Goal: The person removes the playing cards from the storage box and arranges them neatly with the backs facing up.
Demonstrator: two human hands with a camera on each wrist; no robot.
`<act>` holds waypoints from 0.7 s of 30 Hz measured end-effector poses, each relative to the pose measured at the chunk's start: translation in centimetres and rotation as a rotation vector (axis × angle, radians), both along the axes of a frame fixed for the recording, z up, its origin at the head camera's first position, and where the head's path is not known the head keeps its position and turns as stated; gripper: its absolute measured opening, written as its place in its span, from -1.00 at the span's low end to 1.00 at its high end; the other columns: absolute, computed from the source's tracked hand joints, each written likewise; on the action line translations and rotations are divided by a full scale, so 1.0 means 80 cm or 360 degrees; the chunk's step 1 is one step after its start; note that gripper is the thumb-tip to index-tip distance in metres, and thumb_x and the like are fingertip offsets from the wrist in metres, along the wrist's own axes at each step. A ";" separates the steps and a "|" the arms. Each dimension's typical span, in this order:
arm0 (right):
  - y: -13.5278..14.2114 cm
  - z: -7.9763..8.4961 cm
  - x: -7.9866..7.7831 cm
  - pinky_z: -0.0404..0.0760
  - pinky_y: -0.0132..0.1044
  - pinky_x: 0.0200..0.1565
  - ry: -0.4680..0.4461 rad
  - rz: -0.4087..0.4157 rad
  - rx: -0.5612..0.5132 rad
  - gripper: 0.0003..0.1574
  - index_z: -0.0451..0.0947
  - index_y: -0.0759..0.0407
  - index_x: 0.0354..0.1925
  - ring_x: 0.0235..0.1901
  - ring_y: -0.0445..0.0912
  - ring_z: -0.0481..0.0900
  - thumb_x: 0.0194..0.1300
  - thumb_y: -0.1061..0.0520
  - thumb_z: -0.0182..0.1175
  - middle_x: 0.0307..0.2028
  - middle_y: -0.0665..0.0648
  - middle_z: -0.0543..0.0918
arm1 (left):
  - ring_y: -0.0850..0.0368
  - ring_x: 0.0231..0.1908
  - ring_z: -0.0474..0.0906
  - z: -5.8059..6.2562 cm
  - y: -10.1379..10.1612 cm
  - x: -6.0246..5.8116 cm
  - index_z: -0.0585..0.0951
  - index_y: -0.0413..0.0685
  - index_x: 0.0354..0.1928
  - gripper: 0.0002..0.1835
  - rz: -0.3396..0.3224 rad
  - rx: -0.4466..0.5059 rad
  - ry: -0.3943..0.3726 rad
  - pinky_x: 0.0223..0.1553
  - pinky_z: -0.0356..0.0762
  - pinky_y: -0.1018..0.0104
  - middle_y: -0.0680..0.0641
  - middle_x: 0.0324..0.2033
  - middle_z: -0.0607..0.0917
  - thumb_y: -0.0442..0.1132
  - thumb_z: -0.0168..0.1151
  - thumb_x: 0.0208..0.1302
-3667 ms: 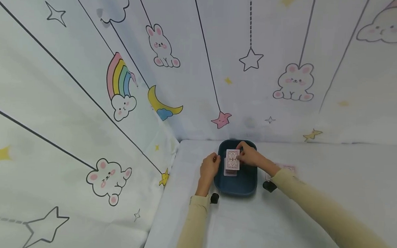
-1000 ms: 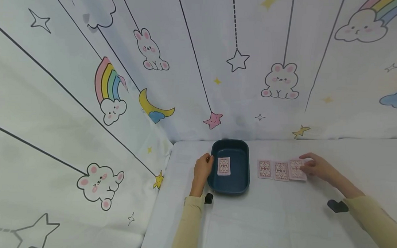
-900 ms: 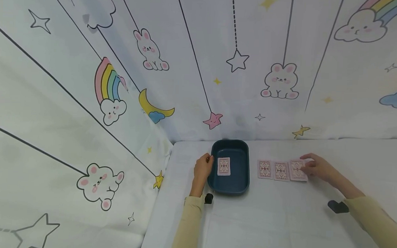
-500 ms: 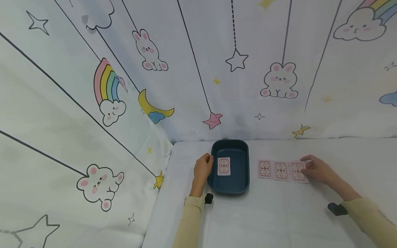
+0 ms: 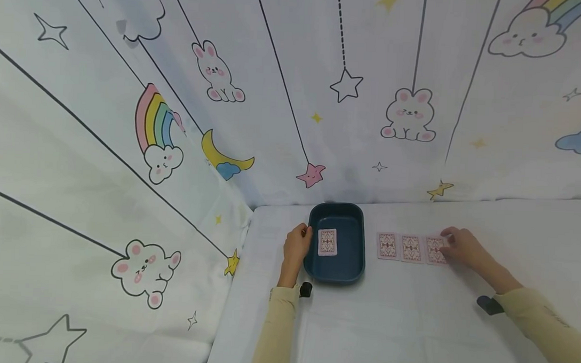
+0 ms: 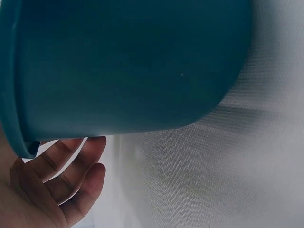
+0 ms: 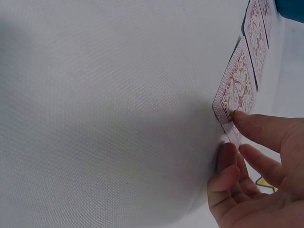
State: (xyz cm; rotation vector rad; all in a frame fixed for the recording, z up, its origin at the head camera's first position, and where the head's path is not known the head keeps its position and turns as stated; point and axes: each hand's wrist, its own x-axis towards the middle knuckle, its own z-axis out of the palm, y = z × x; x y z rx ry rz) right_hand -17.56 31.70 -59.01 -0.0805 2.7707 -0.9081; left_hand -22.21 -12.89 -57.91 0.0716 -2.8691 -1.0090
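A dark teal plastic tub (image 5: 350,263) stands on the white-covered table, with a playing card (image 5: 327,242) face down inside it. My left hand (image 5: 297,251) grips the tub's left rim; in the left wrist view its fingers (image 6: 90,185) lie along the outer wall. To the right of the tub, a first card (image 5: 387,246), a middle card (image 5: 411,249) and a third card (image 5: 434,249) lie face down in a row, red-patterned backs up. At the third card's right edge, my right hand (image 5: 466,251) holds it, thumb (image 7: 261,130) on its back and the other fingers curled at its edge.
A white cloth wall (image 5: 358,168) with cartoon drawings rises right behind the tub and cards, and another (image 5: 77,222) closes off the left side. Black wrist cameras (image 5: 306,290) hang below both wrists, close over the table.
My right hand has gone from the tub to the right end of the row with cards. The third card has come down level beside the other two. My left hand stays on the rim.
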 end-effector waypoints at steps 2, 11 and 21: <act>0.000 0.000 0.000 0.47 0.28 0.03 0.0006 0.0001 0.0010 -0.39 0.32 0.60 0.16 -0.02 0.44 0.44 0.30 0.24 0.26 0.00 0.66 0.44 | 0.16 -0.60 0.38 0.001 0.000 0.000 0.57 -0.06 -0.35 -0.74 -0.0003 0.0000 0.0017 -0.58 0.25 0.31 0.00 -0.58 0.52 -0.09 0.09 0.48; 0.008 -0.011 -0.003 0.46 0.30 0.04 0.0008 0.0011 0.0031 -0.35 0.33 0.61 0.17 -0.01 0.45 0.44 0.30 0.19 0.28 0.00 0.66 0.45 | 0.14 -0.57 0.41 -0.001 0.001 -0.003 0.59 -0.03 -0.31 -0.73 0.0019 -0.0019 -0.0064 -0.55 0.27 0.30 -0.02 -0.54 0.56 -0.04 0.08 0.50; 0.015 0.001 -0.001 0.49 0.30 0.03 0.0020 0.0015 -0.0036 -0.22 0.25 0.61 0.26 0.05 0.50 0.43 0.38 0.04 0.23 0.09 0.69 0.39 | 0.16 -0.57 0.40 0.000 0.001 -0.002 0.59 -0.03 -0.31 -0.71 0.0021 -0.0020 -0.0065 -0.56 0.25 0.33 -0.02 -0.53 0.56 -0.03 0.07 0.51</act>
